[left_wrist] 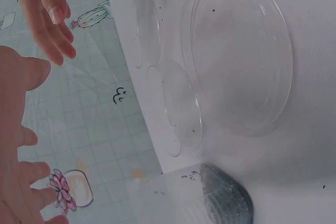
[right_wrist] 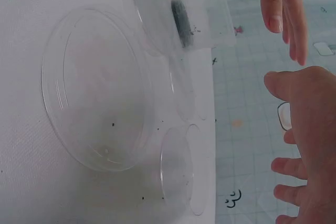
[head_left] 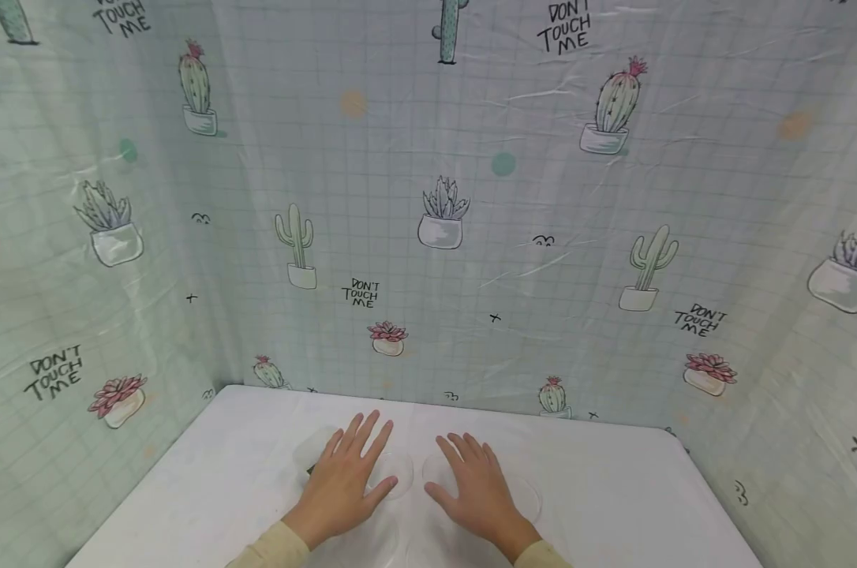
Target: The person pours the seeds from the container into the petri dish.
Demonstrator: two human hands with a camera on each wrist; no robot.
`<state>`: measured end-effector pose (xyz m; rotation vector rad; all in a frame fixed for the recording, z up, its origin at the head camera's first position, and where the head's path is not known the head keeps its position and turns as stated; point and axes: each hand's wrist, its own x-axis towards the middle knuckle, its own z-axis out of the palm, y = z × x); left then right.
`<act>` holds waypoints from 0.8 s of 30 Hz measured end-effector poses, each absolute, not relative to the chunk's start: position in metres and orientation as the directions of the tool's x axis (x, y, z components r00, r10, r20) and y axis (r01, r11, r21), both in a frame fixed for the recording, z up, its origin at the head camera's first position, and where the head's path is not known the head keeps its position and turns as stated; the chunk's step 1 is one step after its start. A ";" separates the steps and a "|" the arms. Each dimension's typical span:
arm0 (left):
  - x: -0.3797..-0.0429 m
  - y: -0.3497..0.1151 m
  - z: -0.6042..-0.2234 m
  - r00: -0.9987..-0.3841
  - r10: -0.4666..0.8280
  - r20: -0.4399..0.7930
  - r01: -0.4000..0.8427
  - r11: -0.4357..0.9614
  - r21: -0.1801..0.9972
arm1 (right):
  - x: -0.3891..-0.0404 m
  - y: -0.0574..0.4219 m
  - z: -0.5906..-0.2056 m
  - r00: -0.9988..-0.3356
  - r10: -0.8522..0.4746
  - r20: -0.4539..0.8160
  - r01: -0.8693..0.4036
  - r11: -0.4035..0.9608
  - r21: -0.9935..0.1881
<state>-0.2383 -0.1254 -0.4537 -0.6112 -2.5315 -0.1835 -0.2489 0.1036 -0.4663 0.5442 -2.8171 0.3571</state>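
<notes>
Both hands hover palm-down over a white table, fingers spread and holding nothing. My left hand (head_left: 342, 480) is above the left part of the clear petri dishes, with one small petri dish (head_left: 402, 480) showing beside its thumb. My right hand (head_left: 477, 491) hovers over the right part, a petri dish (head_left: 535, 501) partly visible beyond its outer edge. The left wrist view shows a large clear petri dish (left_wrist: 241, 61) and a smaller one (left_wrist: 184, 106) lying flat. A clear plastic container (left_wrist: 228, 198) with dark grainy contents stands at the left, mostly hidden behind my left hand in the head view.
The white table (head_left: 627, 489) ends at a hanging cloth (head_left: 514, 315) printed with cacti, which encloses the back and both sides. Several tiny dark specks (right_wrist: 143, 198) dot the area around the dishes.
</notes>
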 end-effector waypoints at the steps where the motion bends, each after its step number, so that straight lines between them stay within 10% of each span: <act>1: -0.239 -0.126 -0.453 -0.763 0.385 0.520 0.455 0.891 0.007 | -0.249 0.103 -0.466 -0.898 -0.332 0.288 -0.393 0.901 -0.186; 24: -0.238 -0.137 -0.462 -0.796 0.332 0.505 0.396 0.918 0.021 | -0.254 0.089 -0.474 -0.893 -0.351 0.281 -0.415 0.885 -0.212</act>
